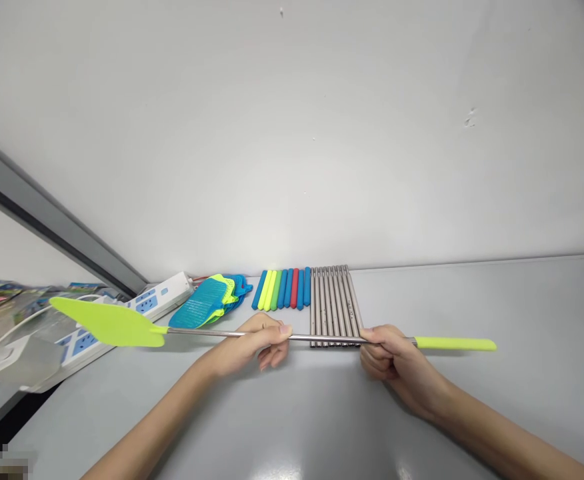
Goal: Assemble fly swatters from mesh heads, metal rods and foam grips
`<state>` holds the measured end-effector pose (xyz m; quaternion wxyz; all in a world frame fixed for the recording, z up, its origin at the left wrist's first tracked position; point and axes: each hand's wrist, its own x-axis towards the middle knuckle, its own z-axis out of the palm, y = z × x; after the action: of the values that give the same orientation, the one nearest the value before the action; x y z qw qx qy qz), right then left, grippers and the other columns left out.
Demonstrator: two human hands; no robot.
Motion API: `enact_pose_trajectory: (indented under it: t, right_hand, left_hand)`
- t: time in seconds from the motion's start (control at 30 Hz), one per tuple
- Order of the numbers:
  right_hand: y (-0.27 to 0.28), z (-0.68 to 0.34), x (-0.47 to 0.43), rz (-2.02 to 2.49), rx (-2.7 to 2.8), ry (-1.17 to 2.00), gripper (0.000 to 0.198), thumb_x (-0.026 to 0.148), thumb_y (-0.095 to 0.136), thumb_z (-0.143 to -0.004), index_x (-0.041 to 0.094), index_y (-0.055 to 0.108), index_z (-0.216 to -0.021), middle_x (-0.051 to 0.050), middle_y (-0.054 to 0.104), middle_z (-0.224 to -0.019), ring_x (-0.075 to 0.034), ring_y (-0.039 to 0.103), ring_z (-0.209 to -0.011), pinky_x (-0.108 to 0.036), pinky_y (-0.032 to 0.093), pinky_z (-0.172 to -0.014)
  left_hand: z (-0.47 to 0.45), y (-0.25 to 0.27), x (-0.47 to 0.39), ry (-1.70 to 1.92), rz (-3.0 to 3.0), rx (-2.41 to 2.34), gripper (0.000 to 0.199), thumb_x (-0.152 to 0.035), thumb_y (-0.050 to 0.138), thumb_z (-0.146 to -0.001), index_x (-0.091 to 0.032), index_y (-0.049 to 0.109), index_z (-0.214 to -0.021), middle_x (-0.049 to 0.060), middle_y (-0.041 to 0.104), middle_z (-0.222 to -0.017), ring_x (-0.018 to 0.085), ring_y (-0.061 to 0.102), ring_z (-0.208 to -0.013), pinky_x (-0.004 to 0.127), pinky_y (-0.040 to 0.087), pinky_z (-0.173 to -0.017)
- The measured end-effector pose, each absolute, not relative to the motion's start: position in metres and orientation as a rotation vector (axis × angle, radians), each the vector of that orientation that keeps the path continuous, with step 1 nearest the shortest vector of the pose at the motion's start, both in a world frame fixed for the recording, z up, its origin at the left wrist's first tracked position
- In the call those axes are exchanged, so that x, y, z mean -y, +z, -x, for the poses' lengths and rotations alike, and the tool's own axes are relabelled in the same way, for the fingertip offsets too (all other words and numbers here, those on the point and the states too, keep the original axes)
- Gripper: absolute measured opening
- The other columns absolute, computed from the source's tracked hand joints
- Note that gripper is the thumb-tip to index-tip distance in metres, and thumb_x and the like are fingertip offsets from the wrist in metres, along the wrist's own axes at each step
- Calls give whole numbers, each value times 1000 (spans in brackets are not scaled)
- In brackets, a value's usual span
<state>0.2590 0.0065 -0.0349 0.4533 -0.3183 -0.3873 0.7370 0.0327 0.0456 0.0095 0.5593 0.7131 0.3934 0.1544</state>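
Left hand (258,339) and right hand (389,352) in grip on a swatter (325,339), paddle (115,323) beyond the left.

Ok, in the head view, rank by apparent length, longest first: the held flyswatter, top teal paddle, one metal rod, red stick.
1. Held flyswatter
2. Teal paddle and metal rod: too alike to rank
3. Red stick
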Motion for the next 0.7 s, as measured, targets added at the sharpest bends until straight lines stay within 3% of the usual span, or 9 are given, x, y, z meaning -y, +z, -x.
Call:
enact_pose_trajectory:
  t: [0.3, 0.5, 0.6, 0.7]
  right_hand:
    - [-41, -259, -10, 722, 883, 1879, 40, 29, 42, -75, 18, 18, -45, 7, 15, -41, -5, 13, -38, -26, 10, -43]
    - [-48, -261, -11, 593, 681, 1940, 40, 32, 40, -75, 18, 20, -43, 6, 18, -39, -6, 17, -37, -26, 14, -43]
    - [-50, -261, -11, 553, 647, 1948, 41, 31, 39, -76, 18, 20, -42, 6, 18, -38, -6, 17, -36, -26, 14, -44]
    - [-51, -260, -11, 548, 668, 1944, 41, 30, 38, -76, 18, 21, -41, 6, 18, -37, -6, 17, -35, -27, 13, -44]
  left_hand:
    - [-38, -5, -46, 475, -1600, -919, 49, -38, 33, -81, -10, 52, -45, -1, 41, -36, 7, 37, -36, 20, 30, -43]
    - [-62, -6, -25, 418, -1418, -647, 54, -59, 31, -73, -11, 56, -71, 0, 46, -46, 9, 40, -41, 22, 32, -45]
    - [-82, 22, 1, 240, -1384, -538, 67, -65, 22, -70, -12, 60, -80, 6, 54, -59, 14, 48, -51, 27, 39, -54]
    - [-83, 47, 28, 288, -1524, -651, 54, -60, 28, -73, -20, 61, -90, 8, 59, -85, 19, 52, -77, 27, 39, -67]
